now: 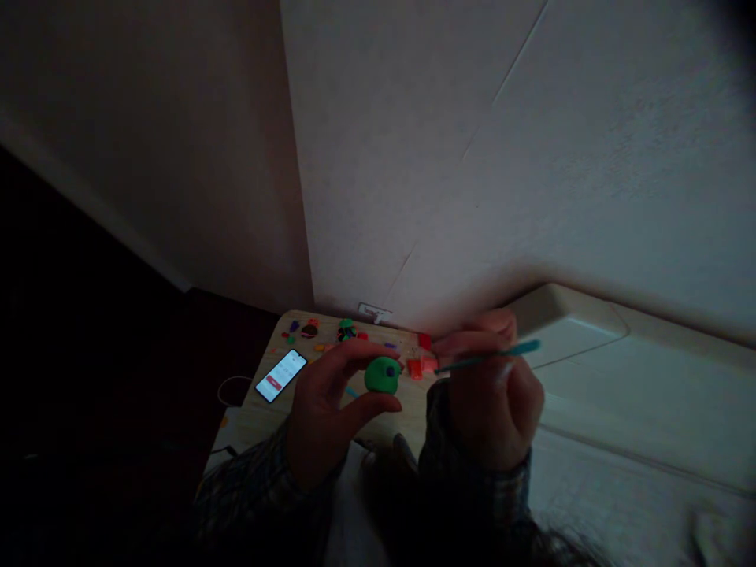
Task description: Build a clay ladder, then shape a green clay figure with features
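Observation:
My left hand [324,402] pinches a rounded green clay piece [378,376] between thumb and fingers above the table. A small dark purple dot [390,372] sits on its right side. My right hand [494,405] is closed around a thin teal modelling tool [472,361], whose narrow dark tip points left toward the clay. The tip and the clay are apart. Beyond the hands, on the table, lie red pieces [416,368] and a small figure-like green and black piece [347,331]. The picture is dark, so fine detail is hard to make out.
A lit phone [282,376] lies at the left of the small wooden table [255,421]. Several small coloured bits surround a dark round piece [309,331] near the far edge. A white wall [413,157] rises behind, and a pale headboard-like panel [620,386] stands at right.

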Demonstrator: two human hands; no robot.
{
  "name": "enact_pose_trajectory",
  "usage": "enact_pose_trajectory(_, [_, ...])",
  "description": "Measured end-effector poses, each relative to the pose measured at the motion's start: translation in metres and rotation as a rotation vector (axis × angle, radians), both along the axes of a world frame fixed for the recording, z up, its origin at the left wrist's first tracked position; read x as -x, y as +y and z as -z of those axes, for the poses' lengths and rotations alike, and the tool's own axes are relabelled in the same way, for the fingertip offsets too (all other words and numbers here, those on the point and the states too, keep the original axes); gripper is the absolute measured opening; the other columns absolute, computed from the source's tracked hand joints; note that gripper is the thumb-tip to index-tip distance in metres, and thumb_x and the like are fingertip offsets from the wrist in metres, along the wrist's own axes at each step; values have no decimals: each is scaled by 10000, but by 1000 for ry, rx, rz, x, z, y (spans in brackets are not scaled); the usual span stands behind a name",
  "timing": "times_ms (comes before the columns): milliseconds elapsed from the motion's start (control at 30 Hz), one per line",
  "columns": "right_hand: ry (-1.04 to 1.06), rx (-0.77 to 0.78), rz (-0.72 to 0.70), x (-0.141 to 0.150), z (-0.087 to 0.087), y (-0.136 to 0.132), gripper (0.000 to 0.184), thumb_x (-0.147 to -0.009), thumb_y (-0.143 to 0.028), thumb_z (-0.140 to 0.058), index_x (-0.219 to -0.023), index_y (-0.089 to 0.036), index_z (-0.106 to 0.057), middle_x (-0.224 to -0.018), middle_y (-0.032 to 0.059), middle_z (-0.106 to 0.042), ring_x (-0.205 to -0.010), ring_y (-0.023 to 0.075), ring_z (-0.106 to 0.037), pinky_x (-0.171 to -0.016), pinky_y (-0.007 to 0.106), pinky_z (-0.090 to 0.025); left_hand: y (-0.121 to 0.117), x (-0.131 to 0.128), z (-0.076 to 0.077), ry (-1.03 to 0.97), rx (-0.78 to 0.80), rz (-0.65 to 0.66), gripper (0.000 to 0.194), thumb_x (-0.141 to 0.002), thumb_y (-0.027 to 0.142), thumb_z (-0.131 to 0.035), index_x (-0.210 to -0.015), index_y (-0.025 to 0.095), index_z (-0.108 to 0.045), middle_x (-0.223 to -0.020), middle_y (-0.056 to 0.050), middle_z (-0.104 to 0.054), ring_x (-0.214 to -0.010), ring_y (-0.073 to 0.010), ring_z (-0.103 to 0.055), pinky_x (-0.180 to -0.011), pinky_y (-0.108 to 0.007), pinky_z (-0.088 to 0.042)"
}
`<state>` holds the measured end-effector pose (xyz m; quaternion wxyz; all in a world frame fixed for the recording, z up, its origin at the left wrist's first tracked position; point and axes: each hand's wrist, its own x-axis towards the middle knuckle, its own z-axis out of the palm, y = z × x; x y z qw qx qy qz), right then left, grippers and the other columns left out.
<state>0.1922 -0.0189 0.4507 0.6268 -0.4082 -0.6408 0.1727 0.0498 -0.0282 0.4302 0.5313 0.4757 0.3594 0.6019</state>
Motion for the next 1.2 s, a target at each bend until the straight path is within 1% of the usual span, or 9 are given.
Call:
enact_pose_trajectory(67, [153,-160,36,3,-2,3,323,-953,-296,-397,-762,-228,-649,-645,-5,-457,-654,143,-430,-622,324,-328,0,1,0,1,8,1,287,-621,311,-815,-869,205,-715,-830,-25,-694,-783,-160,-649,-745,-243,-537])
enact_pose_trajectory(133, [287,-273,8,7,-4,7,304,-939,-265,-442,-699,-197,-615,-582,-24,-443,-569,121,-396,-564,309,-302,0,2,1,14,12,-6,281,-616,291,-819,-859,196,-715,-826,-31,-696,-772,-165,-650,-740,-253,-541])
enact_pose_trajectory(267, [388,-332,-39,11,-8,11,335,-911,-274,-497,-594,-171,-530,-509,-46,-391,-481,94,-361,-480,282,-254,0,2,3,50,-11,-34,280,-609,263,-823,-860,196,-716,-837,-32,-701,-776,-163,-654,-745,-246,-539])
enact_pose_trajectory(367, [359,-343,-59,12,-8,11,345,-913,-280,-494,-583,-179,-507,-510,-50,-387,-474,90,-366,-477,280,-261,0,1,4,67,-27,-49,284,-613,270,-823,-867,205,-716,-849,-27,-704,-808,-161,-659,-763,-232,-532])
enact_pose_trajectory(467, [313,-347,-75,12,-7,8,337,-918,-271,-491,-595,-183,-525,-512,-41,-399,-475,96,-382,-477,291,-266,0,1,4,99,-54,-55,298,-615,308,-820,-873,202,-715,-849,-34,-706,-802,-171,-658,-746,-244,-532])
enact_pose_trajectory(600, [274,-304,-92,12,-7,5,327,-924,-267,-476,-624,-174,-566,-523,-24,-418,-494,109,-403,-465,301,-268,0,2,4,146,-78,-61,310,-626,361,-806,-876,204,-712,-824,-39,-700,-791,-184,-649,-727,-267,-524])
enact_pose_trajectory(733, [260,-287,-113,12,-9,3,329,-926,-272,-468,-629,-168,-565,-531,-21,-419,-494,108,-401,-452,300,-283,0,2,7,172,-98,-58,322,-646,385,-789,-905,214,-706,-850,-44,-700,-800,-192,-643,-741,-291,-509])
enact_pose_trajectory(1000, [166,-354,-87,9,-6,5,332,-938,-281,-441,-649,-182,-571,-536,-20,-416,-494,110,-396,-447,291,-280,-2,5,11,226,-122,-52,304,-675,346,-777,-947,236,-696,-906,-36,-696,-855,-197,-628,-782,-298,-482])
enact_pose_trajectory(1200, [234,-413,-108,10,-5,9,349,-930,-286,-461,-615,-170,-556,-526,-23,-407,-487,97,-390,-448,289,-276,-1,4,10,216,-123,-51,294,-676,332,-777,-934,220,-692,-868,-35,-697,-813,-190,-632,-752,-290,-488])
